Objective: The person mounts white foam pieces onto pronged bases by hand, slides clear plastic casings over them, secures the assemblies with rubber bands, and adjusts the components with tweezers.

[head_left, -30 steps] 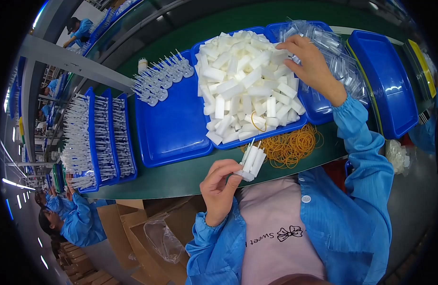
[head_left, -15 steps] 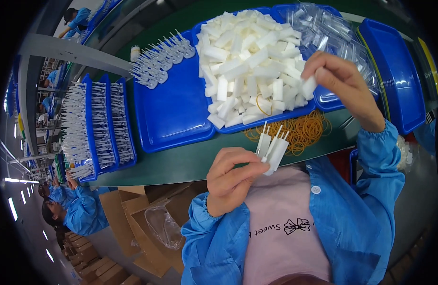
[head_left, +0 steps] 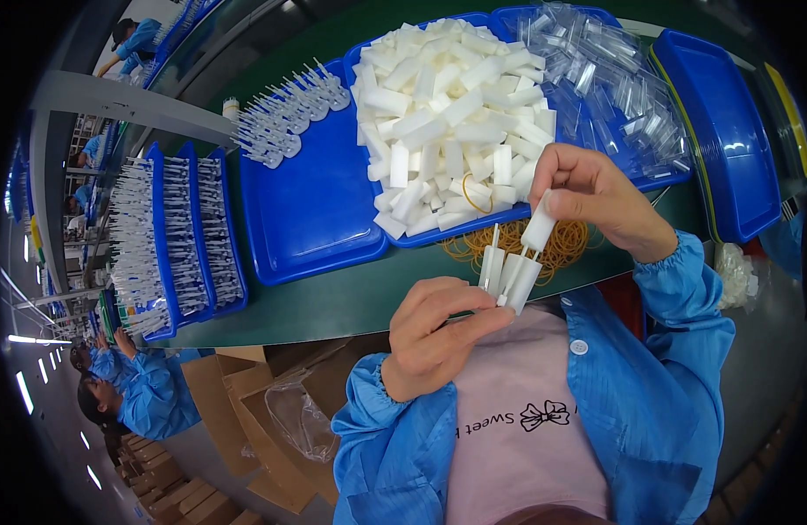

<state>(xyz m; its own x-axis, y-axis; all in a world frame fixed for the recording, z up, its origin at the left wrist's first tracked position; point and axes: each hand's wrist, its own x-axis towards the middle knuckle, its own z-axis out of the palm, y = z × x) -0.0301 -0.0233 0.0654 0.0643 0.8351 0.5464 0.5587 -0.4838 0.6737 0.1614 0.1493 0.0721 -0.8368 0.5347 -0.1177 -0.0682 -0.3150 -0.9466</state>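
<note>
My left hand [head_left: 443, 337] is closed on a white pronged plastic part [head_left: 503, 300], held above the table's near edge. White foam pieces cover some of its prongs, while other thin prongs stick up. Between the thumb and fingers of my right hand [head_left: 596, 197] is a white foam block [head_left: 539, 226], its lower end at the tips of the right-hand prongs. I cannot tell how far the prongs enter it. Just beyond lies a heap of foam blocks [head_left: 456, 114] in a blue tray, with one rubber band [head_left: 476, 194] on it. Tan rubber bands [head_left: 565, 249] lie behind the pronged part.
Left of the foam, a blue tray [head_left: 316, 214] holds several pronged parts [head_left: 285, 118]. Farther left stand blue trays [head_left: 169, 236] packed with them. Clear plastic pieces [head_left: 596, 79] fill a tray at back right, beside stacked trays [head_left: 727, 140]. A cardboard box [head_left: 246, 411] sits below; co-workers are far left.
My right hand has come from the foam heap's right edge down toward my left hand, bringing a foam block to the prong tips. My left hand has shifted slightly right.
</note>
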